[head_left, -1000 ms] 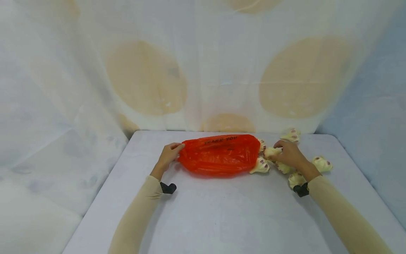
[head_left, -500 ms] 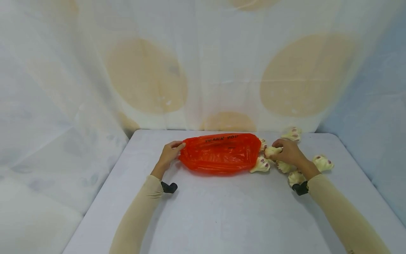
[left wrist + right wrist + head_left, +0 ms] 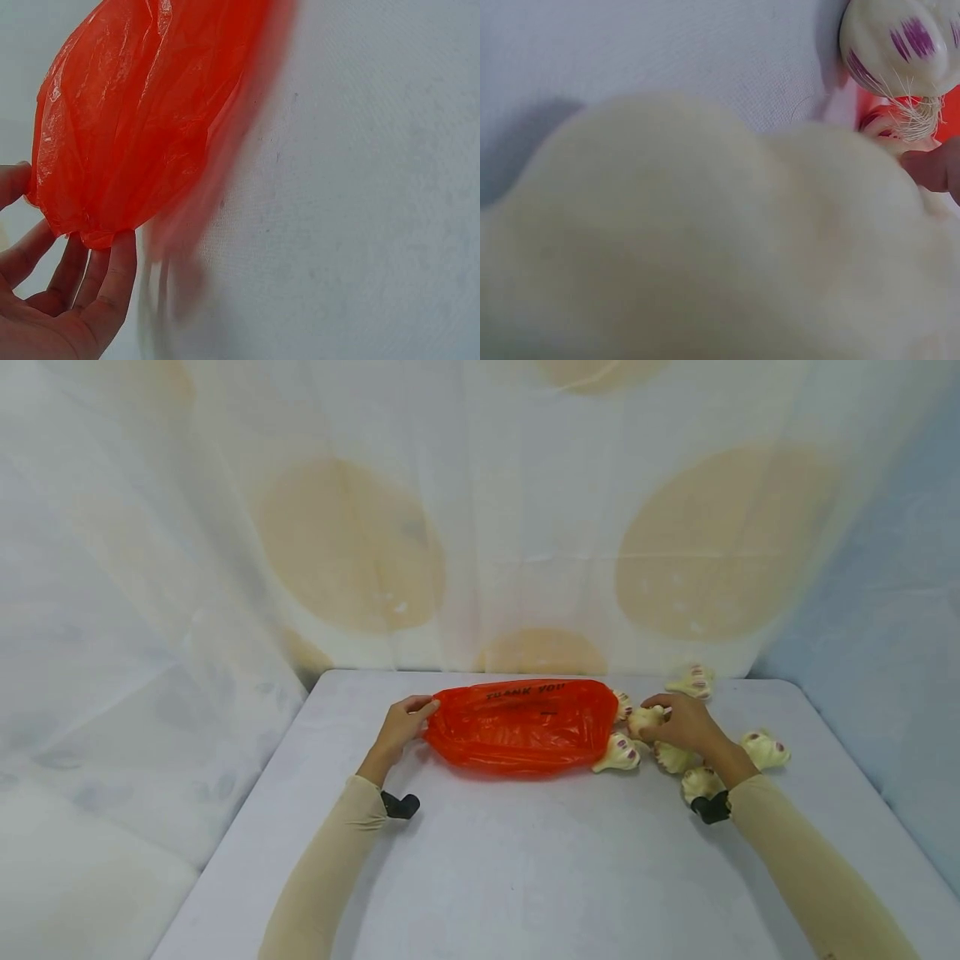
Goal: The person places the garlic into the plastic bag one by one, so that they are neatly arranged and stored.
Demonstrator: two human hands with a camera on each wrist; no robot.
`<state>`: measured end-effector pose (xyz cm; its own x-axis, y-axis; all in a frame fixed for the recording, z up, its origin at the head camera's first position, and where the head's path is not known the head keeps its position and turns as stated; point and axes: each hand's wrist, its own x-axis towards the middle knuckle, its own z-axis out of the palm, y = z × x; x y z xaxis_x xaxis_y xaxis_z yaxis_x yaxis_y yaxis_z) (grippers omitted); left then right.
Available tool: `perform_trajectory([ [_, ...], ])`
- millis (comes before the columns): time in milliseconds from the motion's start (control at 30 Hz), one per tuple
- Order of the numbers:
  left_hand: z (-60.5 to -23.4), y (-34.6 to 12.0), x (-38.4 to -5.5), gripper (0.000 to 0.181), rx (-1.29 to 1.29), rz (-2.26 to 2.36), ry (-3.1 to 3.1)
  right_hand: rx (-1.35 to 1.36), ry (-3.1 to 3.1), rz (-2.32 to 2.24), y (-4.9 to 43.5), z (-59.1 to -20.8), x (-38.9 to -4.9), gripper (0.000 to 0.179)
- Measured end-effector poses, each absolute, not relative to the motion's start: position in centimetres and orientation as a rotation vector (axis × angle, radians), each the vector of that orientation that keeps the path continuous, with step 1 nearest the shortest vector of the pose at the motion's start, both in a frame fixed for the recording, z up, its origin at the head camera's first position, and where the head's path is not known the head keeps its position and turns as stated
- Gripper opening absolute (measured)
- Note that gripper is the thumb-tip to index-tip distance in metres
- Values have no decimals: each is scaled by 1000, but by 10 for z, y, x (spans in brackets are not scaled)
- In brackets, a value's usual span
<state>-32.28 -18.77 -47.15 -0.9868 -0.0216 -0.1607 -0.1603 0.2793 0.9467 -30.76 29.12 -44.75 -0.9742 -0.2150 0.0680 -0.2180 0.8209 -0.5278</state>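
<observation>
A red plastic bag (image 3: 525, 731) with "THANK YOU" in dark print lies across the back of the table. My left hand (image 3: 401, 727) holds its left end; in the left wrist view, thumb and fingers (image 3: 120, 270) grip the gathered edge of the bag. Just off the bag's right end, my right hand (image 3: 686, 722) holds a garlic bulb (image 3: 645, 722) between thumb and fingers. Two more bulbs touch that end: one garlic bulb (image 3: 619, 752) in front, another (image 3: 623, 705) behind, partly covered by the bag. A blurred pale bulb (image 3: 667, 240) fills most of the right wrist view.
Under and beside my right hand lie more garlic bulbs, one (image 3: 672, 757) near the palm and one (image 3: 701, 782) by the wrist. Another bulb (image 3: 765, 749) sits farther right, and one (image 3: 692, 682) at the back edge. Curtains (image 3: 480, 527) surround the white table (image 3: 517, 877).
</observation>
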Motion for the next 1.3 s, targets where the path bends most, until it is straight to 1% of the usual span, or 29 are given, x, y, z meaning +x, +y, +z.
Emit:
perform_trajectory([
  [100,-473,-187,-322,41,-177,1813,2417,321,-2974,920,292,-446,-305,53],
  [333,-473,-186,-322,40,-199,1821,2414,276,-2923,930,294,-442,-306,48],
  [600,-471,-187,-321,40,-191,1836,2411,274,-2874,915,291,-427,-305,52],
  [733,-471,-187,-320,41,-181,1826,2417,264,-2831,918,283,-417,-307,50],
  [833,-472,-187,-320,42,-190,1815,2415,287,-2783,940,273,-408,-308,46],
  [1067,-473,-192,-319,40,-195,1829,2414,311,-2795,1041,237,-393,-318,47],
  [1300,-475,-192,-320,42,-208,1861,2377,485,-2743,1108,196,-388,-328,45],
])
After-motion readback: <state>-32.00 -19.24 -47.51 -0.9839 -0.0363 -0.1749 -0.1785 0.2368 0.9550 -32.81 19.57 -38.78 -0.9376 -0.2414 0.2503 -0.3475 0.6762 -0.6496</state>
